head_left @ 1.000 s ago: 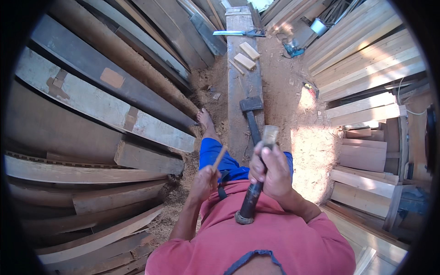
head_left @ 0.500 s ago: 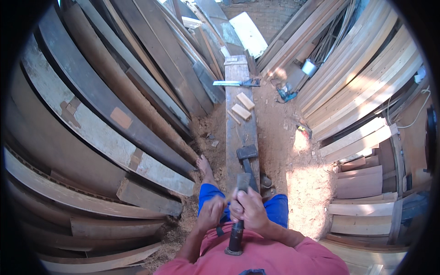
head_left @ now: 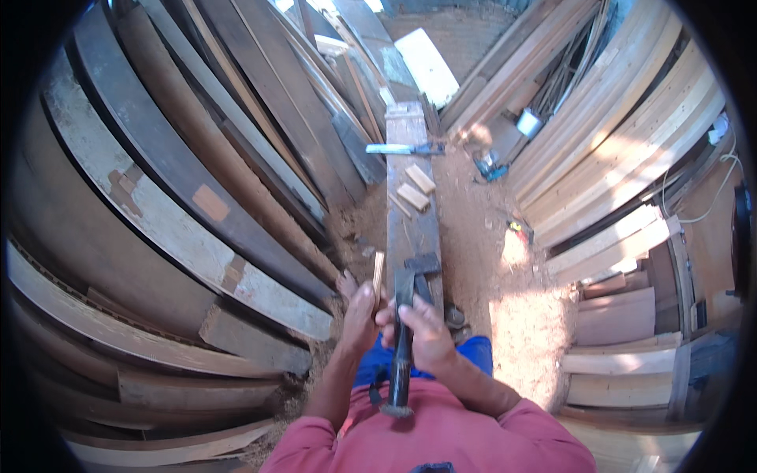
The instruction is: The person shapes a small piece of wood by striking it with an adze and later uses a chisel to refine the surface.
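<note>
- Left hand point(head_left: 361, 319): fingers closed around a short wooden stick point(head_left: 378, 272), upper end poking out away from the body
- Right hand point(head_left: 426, 335): wrapped around the dark handle of a chisel point(head_left: 400, 361), blade pointing away from the body
- Stick just left of blade, long axes near parallel; contact lower down hidden, can't tell
- Mallet point(head_left: 426, 263) beyond, on bench point(head_left: 416, 229), nearer right hand

The left hand point(head_left: 360, 322) hides the lower end of the stick point(head_left: 378, 272); the right hand point(head_left: 427, 335) covers part of the chisel point(head_left: 400, 361), partly hiding the hammer point(head_left: 426, 263) too. A yellow-and-red thing point(head_left: 518, 229) on the floor point(head_left: 473, 252) is too small to name, perhaps a tool.
</note>
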Action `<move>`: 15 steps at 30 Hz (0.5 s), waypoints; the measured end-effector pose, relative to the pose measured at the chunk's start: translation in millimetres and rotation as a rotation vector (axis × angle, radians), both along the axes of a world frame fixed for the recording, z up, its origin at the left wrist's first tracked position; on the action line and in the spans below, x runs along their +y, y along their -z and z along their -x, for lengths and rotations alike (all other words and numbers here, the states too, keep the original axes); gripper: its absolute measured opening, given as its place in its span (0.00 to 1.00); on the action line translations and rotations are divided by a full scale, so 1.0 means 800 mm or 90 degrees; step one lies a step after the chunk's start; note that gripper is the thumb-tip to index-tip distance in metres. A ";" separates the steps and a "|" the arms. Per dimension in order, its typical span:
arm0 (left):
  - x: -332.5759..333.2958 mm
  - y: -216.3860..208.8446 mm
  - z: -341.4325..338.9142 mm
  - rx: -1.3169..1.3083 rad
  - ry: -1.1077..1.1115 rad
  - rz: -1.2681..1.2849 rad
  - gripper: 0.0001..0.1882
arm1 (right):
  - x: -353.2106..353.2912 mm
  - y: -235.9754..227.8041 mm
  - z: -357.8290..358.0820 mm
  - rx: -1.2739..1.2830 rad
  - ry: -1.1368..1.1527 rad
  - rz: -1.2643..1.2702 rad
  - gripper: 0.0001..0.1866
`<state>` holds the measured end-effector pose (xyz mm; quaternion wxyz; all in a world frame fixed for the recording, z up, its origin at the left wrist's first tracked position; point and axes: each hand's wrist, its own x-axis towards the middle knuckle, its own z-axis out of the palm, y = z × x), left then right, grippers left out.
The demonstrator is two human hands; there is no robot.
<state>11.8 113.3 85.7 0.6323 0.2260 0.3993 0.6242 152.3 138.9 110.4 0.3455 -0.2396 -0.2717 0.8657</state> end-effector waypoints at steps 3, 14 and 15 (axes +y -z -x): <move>0.015 -0.006 -0.010 0.056 -0.017 -0.002 0.18 | -0.001 0.008 -0.002 0.029 0.017 0.002 0.09; -0.037 0.036 0.004 0.444 -0.006 -0.072 0.20 | -0.041 -0.011 -0.007 -0.005 -0.085 0.100 0.07; -0.058 0.039 0.010 0.532 0.071 -0.087 0.20 | -0.039 -0.018 -0.017 -0.003 -0.085 0.102 0.07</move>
